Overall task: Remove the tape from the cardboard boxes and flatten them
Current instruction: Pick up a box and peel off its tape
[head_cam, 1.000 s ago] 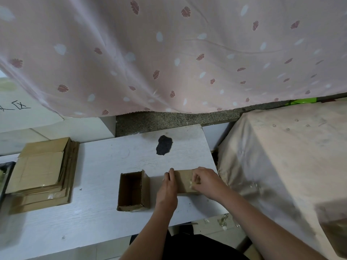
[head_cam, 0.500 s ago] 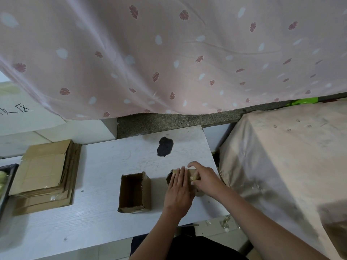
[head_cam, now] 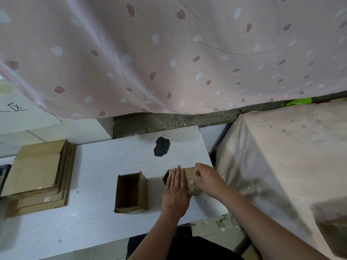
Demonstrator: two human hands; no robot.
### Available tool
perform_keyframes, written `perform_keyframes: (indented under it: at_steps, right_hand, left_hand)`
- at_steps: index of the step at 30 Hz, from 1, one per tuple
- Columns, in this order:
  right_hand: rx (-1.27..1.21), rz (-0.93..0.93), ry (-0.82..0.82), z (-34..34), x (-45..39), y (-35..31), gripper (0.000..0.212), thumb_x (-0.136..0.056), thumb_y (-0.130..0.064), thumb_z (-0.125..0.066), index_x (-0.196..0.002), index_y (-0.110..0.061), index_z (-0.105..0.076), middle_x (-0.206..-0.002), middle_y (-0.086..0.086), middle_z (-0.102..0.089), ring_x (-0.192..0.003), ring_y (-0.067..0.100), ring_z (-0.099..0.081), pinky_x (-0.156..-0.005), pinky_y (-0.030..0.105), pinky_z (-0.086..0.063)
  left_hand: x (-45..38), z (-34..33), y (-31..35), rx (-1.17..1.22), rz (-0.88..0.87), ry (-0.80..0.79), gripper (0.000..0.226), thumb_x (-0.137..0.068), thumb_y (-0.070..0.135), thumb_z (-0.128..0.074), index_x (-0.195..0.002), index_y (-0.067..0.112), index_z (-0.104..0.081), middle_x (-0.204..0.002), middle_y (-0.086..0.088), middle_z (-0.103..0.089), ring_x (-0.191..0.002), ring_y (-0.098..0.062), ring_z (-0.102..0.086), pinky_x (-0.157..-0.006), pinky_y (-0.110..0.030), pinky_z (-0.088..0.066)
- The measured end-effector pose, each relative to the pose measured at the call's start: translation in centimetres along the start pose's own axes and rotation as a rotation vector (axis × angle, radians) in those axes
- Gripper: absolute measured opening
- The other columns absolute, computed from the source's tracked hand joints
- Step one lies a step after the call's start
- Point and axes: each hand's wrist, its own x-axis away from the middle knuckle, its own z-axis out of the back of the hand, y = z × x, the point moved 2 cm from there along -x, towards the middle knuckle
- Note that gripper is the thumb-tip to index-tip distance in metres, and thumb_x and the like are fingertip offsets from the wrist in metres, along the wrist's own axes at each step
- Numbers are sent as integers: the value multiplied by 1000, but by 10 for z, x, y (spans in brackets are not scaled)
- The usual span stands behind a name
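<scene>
Now the small brown cardboard box (head_cam: 188, 172) lies near the white table's (head_cam: 97, 177) 3 o'clock edge; the flat left hand (head_cam: 176, 192) presses it, while the right hand (head_cam: 206, 180), at 3 o'clock, pinches clear tape (head_cam: 197, 177).

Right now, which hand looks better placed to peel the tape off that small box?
The right hand, probably. Its fingers are curled at the right end of the small cardboard box, where shiny tape shows. The left hand lies flat on top, fingers straight, well placed to hold the box steady.
</scene>
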Motion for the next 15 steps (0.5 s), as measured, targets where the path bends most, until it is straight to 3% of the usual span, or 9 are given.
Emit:
perform_keyframes:
  at_steps: [5,7,9,11,13,15]
  right_hand:
    - [-187,-65,63,4,0,1,30,-81,-10,-72,-76,-20,-43,-79,4,-64,-72,18,-65,-72,42,-54]
    - [-273,-79,62,4,1,3,29,-85,-7,-69,-87,-24,-46,-75,6,-66,-65,17,-69,-68,41,-59]
    - [-289,-63,50,4,1,3,37,-88,-9,-69,-105,-34,-49,-75,4,-66,-65,16,-67,-64,28,-58]
    - [-234,-56,45,5,1,0,27,-92,-14,-67,-108,-34,-58,-80,-6,-66,-74,12,-63,-63,11,-45]
    - [-182,-79,37,5,0,-4,6,-95,-21,-65,-101,-21,-67,-94,-6,-68,-91,14,-63,-67,13,-40]
    - [-171,-125,5,4,0,-11,18,-97,-32,-63,-105,-16,-66,-103,-2,-67,-94,14,-59,-68,20,-39]
  left_hand:
    - [2,0,0,57,-3,16,83,-95,59,2,-154,4,20,-162,-12,28,-148,-23,29,-123,-40,16]
    - [2,0,-1,45,-4,17,80,-100,57,-5,-155,4,19,-163,-12,26,-148,-23,30,-123,-40,17]
    - [2,2,-2,30,-1,19,77,-105,53,-14,-156,4,16,-164,-13,24,-148,-24,28,-123,-40,16]
    - [3,5,-4,36,8,23,75,-106,50,-17,-157,5,13,-165,-13,20,-152,-26,22,-123,-41,17]
    - [6,11,-7,35,23,26,72,-106,48,-17,-158,5,11,-167,-13,14,-154,-26,17,-124,-42,14]
    - [9,19,-13,49,48,30,70,-107,47,-16,-159,6,8,-168,-12,8,-154,-25,13,-124,-40,13]
